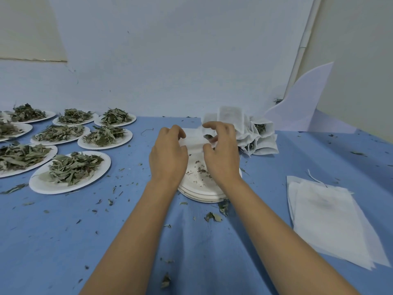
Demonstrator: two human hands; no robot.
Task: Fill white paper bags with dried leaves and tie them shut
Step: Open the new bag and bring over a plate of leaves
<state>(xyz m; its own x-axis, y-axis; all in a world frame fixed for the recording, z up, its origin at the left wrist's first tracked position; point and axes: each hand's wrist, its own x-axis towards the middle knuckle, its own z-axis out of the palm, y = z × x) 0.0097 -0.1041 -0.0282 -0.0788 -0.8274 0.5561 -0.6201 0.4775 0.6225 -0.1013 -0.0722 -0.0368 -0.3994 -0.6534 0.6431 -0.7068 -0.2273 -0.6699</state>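
1. A white paper bag [192, 139] is held just above the far rim of the stack of emptied plates [200, 194], which serves as the landmark here.
2. The bag's left edge is gripped by the left hand [169, 154], fingers curled over it. Its right end is pinched by the right hand [222, 154]. The hands are kept a little apart, with the bag stretched between them.
3. A dried leaf [207, 136] is seen at the right hand's fingertips, at the bag's mouth.
4. The step in hand is judged to be the end of filling or the start of closing. No string can be made out, so which of the two cannot be told.
5. The next move would call for the mouth to be gathered, the leaf tucked inside, and the tie found and drawn tight without spilling.
6. Filled bags [261, 141] are piled just beyond and right of the stack.
7. Flat unfilled bags [329, 222] lie well to its right.
8. Plates of leaves [70, 171] are set out to its left.
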